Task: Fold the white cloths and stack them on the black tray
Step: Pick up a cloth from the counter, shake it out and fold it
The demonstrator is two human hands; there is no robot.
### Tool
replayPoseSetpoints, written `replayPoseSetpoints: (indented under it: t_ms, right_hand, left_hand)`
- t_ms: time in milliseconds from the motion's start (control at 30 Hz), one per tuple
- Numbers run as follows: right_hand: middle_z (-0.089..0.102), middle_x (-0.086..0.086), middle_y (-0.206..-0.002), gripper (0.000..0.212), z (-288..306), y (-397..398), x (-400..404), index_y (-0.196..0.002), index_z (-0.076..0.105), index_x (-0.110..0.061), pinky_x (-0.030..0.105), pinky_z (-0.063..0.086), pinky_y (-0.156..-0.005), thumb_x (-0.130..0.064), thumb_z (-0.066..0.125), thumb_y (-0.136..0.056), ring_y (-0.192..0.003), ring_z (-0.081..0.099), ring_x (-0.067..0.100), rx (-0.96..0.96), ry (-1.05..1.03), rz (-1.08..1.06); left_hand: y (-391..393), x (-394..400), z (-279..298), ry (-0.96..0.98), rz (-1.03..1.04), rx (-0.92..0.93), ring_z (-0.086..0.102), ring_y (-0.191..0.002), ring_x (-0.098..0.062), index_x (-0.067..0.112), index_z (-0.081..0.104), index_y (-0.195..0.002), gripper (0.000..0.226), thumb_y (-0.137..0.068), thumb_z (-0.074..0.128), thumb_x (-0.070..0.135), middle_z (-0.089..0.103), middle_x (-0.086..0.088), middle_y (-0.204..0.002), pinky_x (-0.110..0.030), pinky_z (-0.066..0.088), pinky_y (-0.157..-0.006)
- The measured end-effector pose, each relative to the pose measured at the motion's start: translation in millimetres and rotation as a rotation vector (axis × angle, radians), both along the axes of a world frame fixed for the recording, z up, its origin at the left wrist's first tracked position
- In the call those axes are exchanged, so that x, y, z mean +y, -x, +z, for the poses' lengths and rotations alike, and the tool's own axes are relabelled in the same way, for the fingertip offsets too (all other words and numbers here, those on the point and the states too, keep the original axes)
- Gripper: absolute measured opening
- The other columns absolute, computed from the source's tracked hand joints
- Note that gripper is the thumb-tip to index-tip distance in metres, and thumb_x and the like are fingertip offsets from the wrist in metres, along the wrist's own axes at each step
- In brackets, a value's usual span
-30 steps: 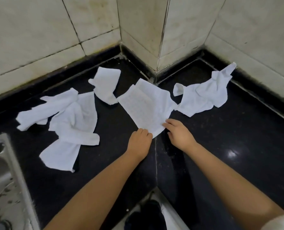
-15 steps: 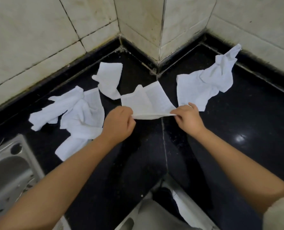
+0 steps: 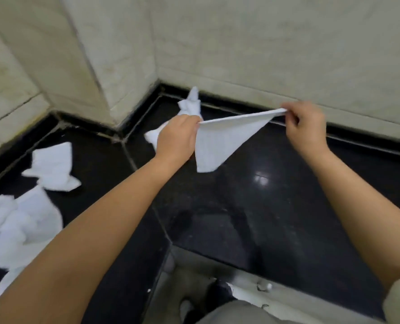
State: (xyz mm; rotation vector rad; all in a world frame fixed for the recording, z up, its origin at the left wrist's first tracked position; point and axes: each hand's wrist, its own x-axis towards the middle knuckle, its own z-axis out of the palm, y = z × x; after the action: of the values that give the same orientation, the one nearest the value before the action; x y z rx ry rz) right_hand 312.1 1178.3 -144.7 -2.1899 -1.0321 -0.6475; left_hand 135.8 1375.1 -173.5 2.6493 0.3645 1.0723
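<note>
A white cloth (image 3: 220,141) hangs in the air above the black counter, stretched between both hands along its top edge. My left hand (image 3: 178,136) pinches its left corner and my right hand (image 3: 305,127) pinches its right corner. Behind my left hand lies a crumpled white cloth (image 3: 189,106), partly hidden. Another white cloth (image 3: 51,167) lies at the left, and a heap of white cloths (image 3: 19,225) sits at the far left edge. No black tray is in view.
The black stone counter (image 3: 253,206) runs into a corner of pale tiled walls (image 3: 264,43). A seam in the counter runs toward me. The counter's front edge is below, with the floor and a dark shoe (image 3: 217,295) beneath.
Both hands have lifted the cloth off the counter and carried it up and to the right, pulling it taut. The camera has swung right, so the sink has left the view.
</note>
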Motion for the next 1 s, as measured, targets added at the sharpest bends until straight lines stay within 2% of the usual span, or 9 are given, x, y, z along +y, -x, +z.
replayPoseSetpoints:
  t_ms: [100, 233, 367, 467, 533, 633, 767, 867, 1000]
  right_hand:
    - [0.067, 0.026, -0.078, 0.027, -3, 1, -68, -0.088, 0.067, 0.007, 0.031, 0.039, -0.069, -0.001, 0.044, -0.079, -0.071, 0.063, 0.041, -0.129, -0.002, -0.053]
    - [0.068, 0.022, -0.076, 0.024, -55, 34, -154, -0.080, 0.068, 0.003, 0.036, 0.046, -0.065, 0.000, 0.045, -0.076, -0.067, 0.064, 0.038, -0.094, 0.183, -0.032]
    - [0.069, 0.018, -0.074, 0.023, -114, 82, -210, -0.078, 0.070, 0.000, 0.036, 0.055, -0.060, 0.011, 0.055, -0.065, -0.065, 0.067, 0.035, 0.260, 0.509, 0.065]
    - [0.068, 0.015, -0.099, 0.026, -133, 97, -225, -0.095, 0.069, -0.002, 0.034, 0.050, -0.081, 0.008, 0.050, -0.080, -0.094, 0.063, 0.032, 0.615, 0.719, 0.069]
    - [0.066, 0.012, -0.108, 0.028, -135, 90, -229, -0.103, 0.067, -0.005, 0.031, 0.046, -0.089, 0.003, 0.048, -0.085, -0.101, 0.060, 0.026, 0.793, 0.796, 0.060]
    - [0.067, 0.007, -0.102, 0.024, -124, 67, -229, -0.102, 0.068, -0.005, 0.020, 0.042, -0.076, -0.001, 0.053, -0.085, -0.088, 0.058, 0.017, 0.942, 0.780, 0.045]
    - [0.068, 0.009, -0.094, 0.017, -117, 32, -225, -0.094, 0.070, -0.003, 0.008, 0.039, -0.060, -0.003, 0.056, -0.085, -0.079, 0.056, 0.014, 1.023, 0.638, -0.023]
    - [0.069, 0.012, -0.101, 0.021, -125, 12, -220, -0.099, 0.070, -0.004, 0.016, 0.042, -0.068, -0.004, 0.053, -0.088, -0.087, 0.061, 0.022, 0.997, 0.497, -0.149]
    - [0.068, 0.014, -0.105, 0.025, -141, -3, -213, -0.103, 0.069, -0.003, 0.025, 0.042, -0.077, -0.002, 0.050, -0.088, -0.097, 0.061, 0.027, 0.947, 0.441, -0.254]
  left_hand:
    - [-20, -33, -10, -0.050, -0.193, -0.023, 0.056, -0.071, -0.023, 0.008, 0.061, -0.089, 0.018, -0.088, 0.044, 0.014, 0.066, -0.015, -0.073, -0.034, 0.037, -0.063]
    - [-12, -73, -54, -0.112, -0.429, 0.210, 0.064, -0.064, -0.029, 0.003, 0.068, -0.082, 0.034, -0.087, 0.040, 0.021, 0.067, -0.012, -0.072, -0.033, 0.050, -0.055]
    - [6, -104, -100, -0.075, -0.574, 0.635, 0.065, -0.078, -0.029, 0.006, 0.070, -0.089, 0.039, -0.093, 0.035, 0.024, 0.069, -0.010, -0.084, -0.034, 0.053, -0.066]
    - [9, -121, -120, 0.045, -0.591, 1.048, 0.058, -0.097, -0.023, 0.006, 0.065, -0.101, 0.026, -0.096, 0.043, 0.018, 0.065, -0.008, -0.102, -0.036, 0.045, -0.087]
    - [5, -127, -118, 0.160, -0.616, 1.195, 0.056, -0.086, -0.017, 0.005, 0.064, -0.096, 0.019, -0.094, 0.048, 0.015, 0.063, -0.002, -0.090, -0.028, 0.045, -0.082]
    - [-13, -125, -108, 0.332, -0.615, 1.375, 0.051, -0.068, -0.003, 0.014, 0.061, -0.082, 0.012, -0.092, 0.053, 0.014, 0.054, 0.009, -0.073, -0.015, 0.040, -0.065]
    - [-45, -124, -104, 0.452, -0.471, 1.246, 0.053, -0.073, -0.008, 0.014, 0.063, -0.085, 0.012, -0.091, 0.052, 0.012, 0.055, 0.008, -0.077, -0.014, 0.039, -0.063]
    - [-71, -130, -110, 0.386, -0.278, 1.032, 0.054, -0.082, -0.014, 0.008, 0.064, -0.097, 0.017, -0.092, 0.048, 0.013, 0.060, -0.001, -0.090, -0.021, 0.043, -0.068]
    - [-100, -140, -124, 0.288, -0.119, 0.971, 0.059, -0.094, -0.023, 0.010, 0.063, -0.105, 0.021, -0.095, 0.046, 0.018, 0.062, -0.009, -0.106, -0.033, 0.048, -0.079]
